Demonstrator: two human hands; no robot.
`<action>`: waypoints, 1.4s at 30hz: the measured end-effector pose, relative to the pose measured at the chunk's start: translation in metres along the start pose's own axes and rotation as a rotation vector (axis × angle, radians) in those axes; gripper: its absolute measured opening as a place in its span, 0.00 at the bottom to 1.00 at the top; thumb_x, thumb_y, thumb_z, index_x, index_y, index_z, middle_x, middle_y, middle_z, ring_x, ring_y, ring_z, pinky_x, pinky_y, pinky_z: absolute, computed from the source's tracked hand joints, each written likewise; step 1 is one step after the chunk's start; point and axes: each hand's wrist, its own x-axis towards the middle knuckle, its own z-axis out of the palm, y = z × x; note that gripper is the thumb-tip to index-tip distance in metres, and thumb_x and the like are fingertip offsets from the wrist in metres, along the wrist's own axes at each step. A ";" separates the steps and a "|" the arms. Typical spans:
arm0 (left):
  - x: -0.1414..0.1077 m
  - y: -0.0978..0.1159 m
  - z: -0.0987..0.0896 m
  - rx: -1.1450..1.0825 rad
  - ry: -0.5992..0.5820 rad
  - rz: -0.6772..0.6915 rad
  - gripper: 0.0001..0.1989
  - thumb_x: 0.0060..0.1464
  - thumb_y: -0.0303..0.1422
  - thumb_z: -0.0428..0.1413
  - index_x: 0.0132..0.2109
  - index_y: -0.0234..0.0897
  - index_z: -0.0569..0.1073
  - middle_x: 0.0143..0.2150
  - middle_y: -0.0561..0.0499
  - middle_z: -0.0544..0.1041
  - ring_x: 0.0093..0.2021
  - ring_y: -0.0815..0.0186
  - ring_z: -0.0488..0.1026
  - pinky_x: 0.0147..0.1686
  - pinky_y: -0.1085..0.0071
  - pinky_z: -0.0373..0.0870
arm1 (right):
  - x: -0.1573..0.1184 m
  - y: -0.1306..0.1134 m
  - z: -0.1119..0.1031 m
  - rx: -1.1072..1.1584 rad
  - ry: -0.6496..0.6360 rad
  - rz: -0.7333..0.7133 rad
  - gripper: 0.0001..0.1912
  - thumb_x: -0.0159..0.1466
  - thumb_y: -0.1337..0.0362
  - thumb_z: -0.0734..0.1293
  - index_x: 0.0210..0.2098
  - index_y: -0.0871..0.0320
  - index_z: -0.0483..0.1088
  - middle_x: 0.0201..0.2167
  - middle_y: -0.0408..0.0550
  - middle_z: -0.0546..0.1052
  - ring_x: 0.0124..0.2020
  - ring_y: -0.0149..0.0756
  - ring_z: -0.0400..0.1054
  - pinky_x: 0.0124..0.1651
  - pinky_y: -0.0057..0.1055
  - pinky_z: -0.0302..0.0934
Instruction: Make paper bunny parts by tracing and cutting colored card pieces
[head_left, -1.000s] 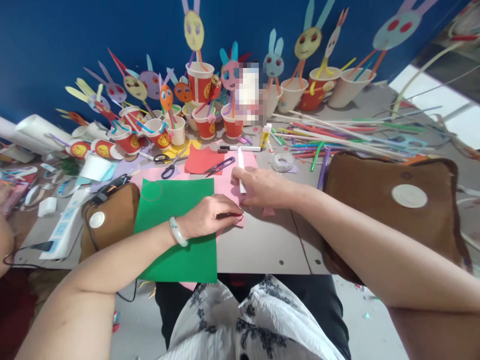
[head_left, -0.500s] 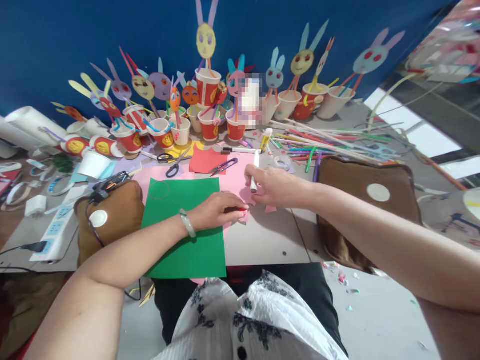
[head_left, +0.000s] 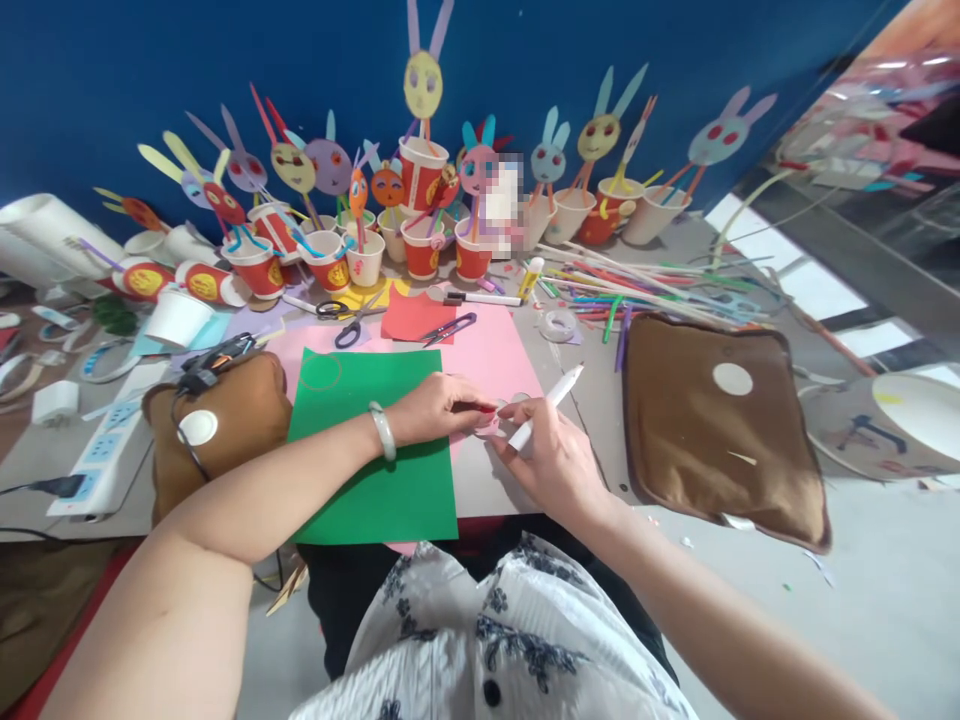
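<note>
My left hand point(head_left: 435, 408) pinches a small pink piece point(head_left: 487, 424) with something red on it, over the right side of a green sheet point(head_left: 375, 500). My right hand point(head_left: 551, 458) has a white marker point(head_left: 561, 388) between its fingers, tilted up to the right, and its fingertips touch the pink piece. What the red part is cannot be made out. Pink paper point(head_left: 495, 345) lies under and behind the hands. Black-handled scissors point(head_left: 358, 322) and a purple-handled pair point(head_left: 450, 327) rest beyond the green sheet.
Paper cups with rabbit-faced figures point(head_left: 424, 85) line the blue wall. Straws or sticks point(head_left: 637, 285) lie at the back right beside a tape roll point(head_left: 559, 325). Brown cushions point(head_left: 720, 430) sit at both sides, with a power strip point(head_left: 112, 435) at the left.
My right hand has drawn nearer my body and turned, now tilting the marker up to the right and touching the pink piece. My left hand still pinches it. The view has shifted slightly.
</note>
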 end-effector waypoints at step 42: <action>0.001 -0.008 -0.005 0.027 -0.043 0.102 0.10 0.61 0.27 0.58 0.47 0.36 0.81 0.47 0.44 0.83 0.48 0.65 0.79 0.51 0.68 0.74 | -0.025 -0.008 0.006 -0.067 -0.064 -0.273 0.17 0.54 0.80 0.59 0.39 0.56 0.66 0.27 0.45 0.75 0.28 0.37 0.65 0.33 0.30 0.55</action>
